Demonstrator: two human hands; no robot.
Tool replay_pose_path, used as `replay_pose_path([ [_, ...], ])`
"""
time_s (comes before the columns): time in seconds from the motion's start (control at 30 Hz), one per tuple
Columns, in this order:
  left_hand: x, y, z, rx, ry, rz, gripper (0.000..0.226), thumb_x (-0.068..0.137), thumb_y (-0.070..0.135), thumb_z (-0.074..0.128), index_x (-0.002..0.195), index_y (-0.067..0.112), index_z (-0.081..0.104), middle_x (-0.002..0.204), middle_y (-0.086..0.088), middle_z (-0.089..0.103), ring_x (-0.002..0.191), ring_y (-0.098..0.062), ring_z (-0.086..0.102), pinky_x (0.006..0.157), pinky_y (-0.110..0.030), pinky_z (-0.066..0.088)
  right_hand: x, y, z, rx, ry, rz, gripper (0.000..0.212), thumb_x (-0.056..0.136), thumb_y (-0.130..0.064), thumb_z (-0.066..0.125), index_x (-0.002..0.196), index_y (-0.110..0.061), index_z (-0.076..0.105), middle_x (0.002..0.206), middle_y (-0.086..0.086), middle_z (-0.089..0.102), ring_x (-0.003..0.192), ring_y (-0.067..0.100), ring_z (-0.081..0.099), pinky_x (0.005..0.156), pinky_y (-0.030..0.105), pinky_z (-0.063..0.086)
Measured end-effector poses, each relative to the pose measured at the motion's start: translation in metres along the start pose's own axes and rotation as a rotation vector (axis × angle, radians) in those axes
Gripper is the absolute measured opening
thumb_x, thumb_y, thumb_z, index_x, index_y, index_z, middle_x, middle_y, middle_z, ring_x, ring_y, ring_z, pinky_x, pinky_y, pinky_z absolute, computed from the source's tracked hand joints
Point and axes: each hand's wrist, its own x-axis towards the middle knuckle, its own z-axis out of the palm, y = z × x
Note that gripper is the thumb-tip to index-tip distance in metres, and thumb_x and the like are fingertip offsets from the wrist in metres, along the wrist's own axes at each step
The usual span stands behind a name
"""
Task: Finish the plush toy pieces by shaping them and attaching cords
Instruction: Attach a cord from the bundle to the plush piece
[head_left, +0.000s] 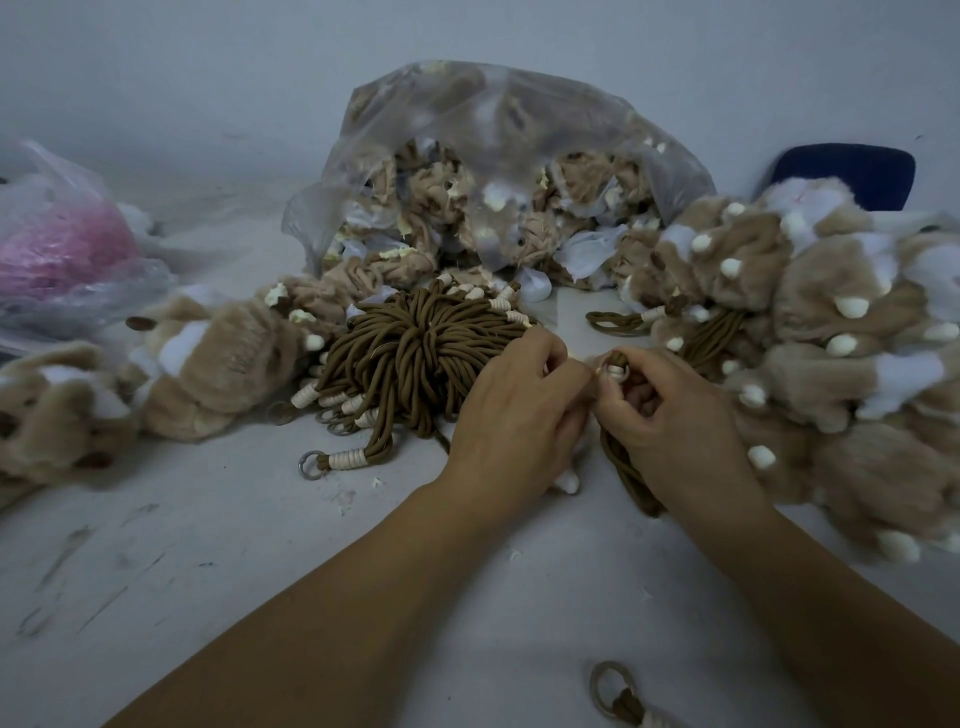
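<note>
Both my hands meet over the middle of the white table. My right hand (675, 415) grips a brown cord (631, 483) near its white-wrapped end and ring, and the cord hangs down below my palm. My left hand (511, 410) has curled fingers that pinch something small against that cord end; a bit of white plush (566, 483) peeks out beneath it. A bundle of brown cords (410, 353) with white wraps and metal rings lies just left of my left hand. Tan and white plush pieces (831, 332) are heaped at the right.
A clear plastic bag (498, 156) of unshaped tan pieces stands at the back centre. More plush toys (218, 358) lie at the left, behind them a bag with pink filling (67, 254). A loose cord with ring (615, 691) lies near the front edge. A blue chair back (852, 171) shows far right.
</note>
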Motion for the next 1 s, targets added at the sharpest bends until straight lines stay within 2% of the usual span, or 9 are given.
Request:
replay_pose_path([
  [0.1,0.001,0.001,-0.001,0.025,0.017,0.004,0.017,0.089,0.013,0.056,0.079,0.000,0.062,0.084,-0.015,0.053,0.066,-0.025,0.046,0.053,-0.033,0.034,0.000,-0.003,-0.001,-0.004,-0.033,-0.031,0.026,0.083,-0.031,0.052,0.093,-0.012,0.066,0.079,0.001,0.055,0.070,0.014,0.050,0.068,0.035,0.046],
  [0.17,0.001,0.000,-0.001,0.020,0.022,-0.019,0.016,0.089,0.012,0.060,0.077,0.001,0.061,0.084,-0.015,0.053,0.065,-0.025,0.046,0.053,-0.032,0.032,0.000,-0.005,-0.001,-0.031,-0.055,-0.063,0.024,0.083,-0.029,0.054,0.092,-0.010,0.066,0.076,-0.001,0.054,0.070,0.012,0.047,0.064,0.022,0.040],
  [0.27,0.000,0.000,-0.001,-0.014,0.029,-0.062,0.015,0.088,0.009,0.067,0.077,0.002,0.060,0.085,-0.014,0.052,0.065,-0.025,0.046,0.054,-0.030,0.030,-0.001,-0.005,0.001,-0.042,-0.061,-0.079,0.015,0.083,-0.023,0.059,0.090,-0.010,0.066,0.074,-0.004,0.051,0.071,0.011,0.045,0.064,0.017,0.036],
  [0.4,-0.001,-0.001,-0.001,-0.029,0.021,-0.052,0.009,0.086,0.006,0.068,0.080,0.002,0.062,0.085,-0.013,0.052,0.066,-0.023,0.046,0.052,-0.031,0.034,0.001,0.001,0.001,-0.026,0.000,-0.040,0.019,0.083,-0.027,0.058,0.089,-0.010,0.065,0.075,-0.003,0.053,0.069,0.012,0.048,0.064,0.028,0.042],
  [0.57,-0.001,-0.001,-0.001,-0.011,-0.002,-0.035,0.004,0.082,0.003,0.069,0.086,0.002,0.067,0.084,-0.013,0.052,0.066,-0.023,0.047,0.052,-0.030,0.033,0.002,0.006,0.002,-0.030,0.021,-0.022,0.024,0.082,-0.033,0.054,0.088,-0.013,0.065,0.074,-0.008,0.051,0.068,0.010,0.046,0.064,0.027,0.042],
  [0.7,-0.001,-0.002,0.001,0.000,-0.005,0.001,0.015,0.086,0.002,0.065,0.099,0.004,0.073,0.083,-0.012,0.049,0.069,-0.023,0.046,0.055,-0.032,0.035,0.002,0.008,0.001,-0.010,0.013,-0.004,0.025,0.082,-0.034,0.053,0.088,-0.013,0.065,0.075,-0.004,0.052,0.068,0.012,0.048,0.066,0.034,0.045],
  [0.87,-0.001,-0.002,0.001,0.020,0.011,0.025,0.015,0.087,0.003,0.064,0.098,0.003,0.074,0.082,-0.013,0.050,0.068,-0.023,0.045,0.055,-0.033,0.036,0.003,0.006,0.001,-0.013,-0.014,-0.003,0.025,0.084,-0.032,0.053,0.090,-0.011,0.065,0.075,-0.007,0.051,0.070,0.015,0.050,0.068,0.038,0.047],
  [1.0,0.000,-0.003,0.000,0.014,0.029,0.020,0.019,0.089,0.007,0.057,0.098,0.002,0.074,0.081,-0.014,0.050,0.067,-0.024,0.044,0.053,-0.034,0.037,0.002,0.003,0.001,-0.023,-0.026,-0.029,0.029,0.083,-0.033,0.053,0.090,-0.008,0.065,0.076,-0.001,0.053,0.070,0.018,0.050,0.066,0.039,0.046],
])
